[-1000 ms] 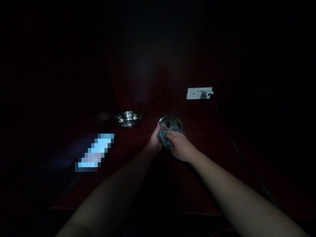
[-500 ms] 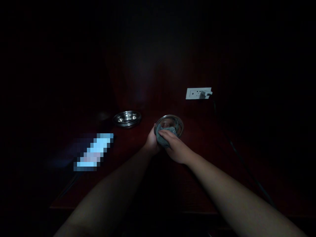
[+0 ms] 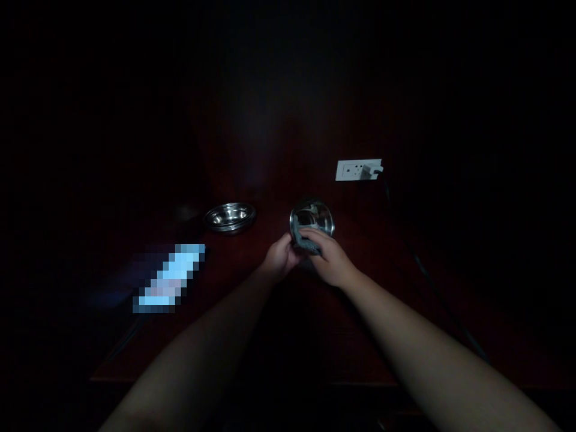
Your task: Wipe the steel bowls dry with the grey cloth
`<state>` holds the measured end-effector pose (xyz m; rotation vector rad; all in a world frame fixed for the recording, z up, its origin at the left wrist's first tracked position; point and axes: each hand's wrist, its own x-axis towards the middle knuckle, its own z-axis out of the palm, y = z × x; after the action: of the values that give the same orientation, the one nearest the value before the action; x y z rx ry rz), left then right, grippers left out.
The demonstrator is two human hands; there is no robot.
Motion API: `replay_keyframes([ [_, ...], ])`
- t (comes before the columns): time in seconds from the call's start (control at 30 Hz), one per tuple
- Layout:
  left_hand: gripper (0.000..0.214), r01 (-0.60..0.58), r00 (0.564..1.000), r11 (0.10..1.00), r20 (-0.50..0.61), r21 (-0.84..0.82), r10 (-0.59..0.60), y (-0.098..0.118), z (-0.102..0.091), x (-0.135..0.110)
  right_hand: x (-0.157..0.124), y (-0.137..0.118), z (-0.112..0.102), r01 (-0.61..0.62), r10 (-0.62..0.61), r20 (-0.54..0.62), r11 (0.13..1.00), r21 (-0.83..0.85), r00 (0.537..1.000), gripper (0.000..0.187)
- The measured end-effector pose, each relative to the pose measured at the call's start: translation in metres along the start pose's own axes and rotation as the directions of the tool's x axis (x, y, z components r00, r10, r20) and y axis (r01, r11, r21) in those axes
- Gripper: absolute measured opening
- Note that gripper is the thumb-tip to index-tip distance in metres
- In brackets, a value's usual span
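A shiny metal bowl (image 3: 320,214) is held up over the dark red table, tilted on its side. My left hand (image 3: 279,258) grips it at the lower left, with the fingers partly hidden beneath it. My right hand (image 3: 327,255) is closed on a grey-green cloth (image 3: 306,242) and presses it against the bowl at the near side. More metal bowls (image 3: 230,217), apparently stacked, rest on the table to the left of my hands.
A lit, blurred-out screen (image 3: 171,279) lies at the left. A white wall socket (image 3: 359,170) with a plug in it is at the back right, and a dark cable (image 3: 432,279) runs down the right side. The table's front edge (image 3: 117,379) shows below; the surroundings are very dark.
The bowl has been turned and tilted up more steeply. My right hand and the cloth have shifted slightly up and right; my left hand now sits lower against the bowl.
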<state>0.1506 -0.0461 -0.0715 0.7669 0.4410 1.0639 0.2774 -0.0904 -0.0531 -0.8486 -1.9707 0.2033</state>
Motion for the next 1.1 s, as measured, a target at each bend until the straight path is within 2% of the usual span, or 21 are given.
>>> replay_keyframes([
  [0.1,0.043,0.071,0.997,0.997,0.044,-0.044,-0.069,0.006,-0.003,-0.002,-0.001,0.001,-0.003,-0.007,0.017,0.112,0.996,-0.091,0.994,0.045],
  [0.2,0.064,0.061,0.995,0.990,0.088,-0.126,-0.050,0.009,-0.005,-0.001,-0.003,0.000,-0.002,-0.032,0.077,0.233,0.981,-0.191,0.969,0.041],
  [0.33,0.073,0.070,0.992,0.982,0.118,-0.176,-0.049,0.009,-0.007,0.001,-0.003,-0.003,0.000,-0.051,0.115,0.261,0.969,-0.240,0.958,0.038],
  [0.43,0.071,0.079,0.994,0.983,0.090,-0.164,-0.064,0.007,-0.007,0.002,-0.001,-0.005,0.000,-0.052,0.115,0.252,0.969,-0.243,0.961,0.039],
  [0.63,0.054,-0.007,0.998,0.989,0.061,-0.145,0.016,0.003,-0.001,0.001,-0.009,-0.003,-0.005,-0.023,0.095,0.272,0.967,-0.255,0.958,0.045],
  [0.8,0.050,0.068,0.994,0.994,0.093,-0.081,-0.061,0.000,0.003,-0.002,-0.020,-0.004,-0.017,0.064,0.070,0.346,0.930,-0.361,0.936,0.053],
  [0.93,0.051,0.061,0.992,0.996,0.110,-0.060,-0.054,-0.002,0.005,-0.003,-0.021,-0.006,-0.015,-0.012,0.140,0.311,0.925,-0.379,0.940,0.050],
  [1.1,0.052,0.012,0.996,1.000,0.088,-0.012,-0.011,-0.007,0.006,-0.001,-0.023,0.000,-0.007,-0.107,0.171,0.282,0.968,-0.228,0.944,0.055],
])
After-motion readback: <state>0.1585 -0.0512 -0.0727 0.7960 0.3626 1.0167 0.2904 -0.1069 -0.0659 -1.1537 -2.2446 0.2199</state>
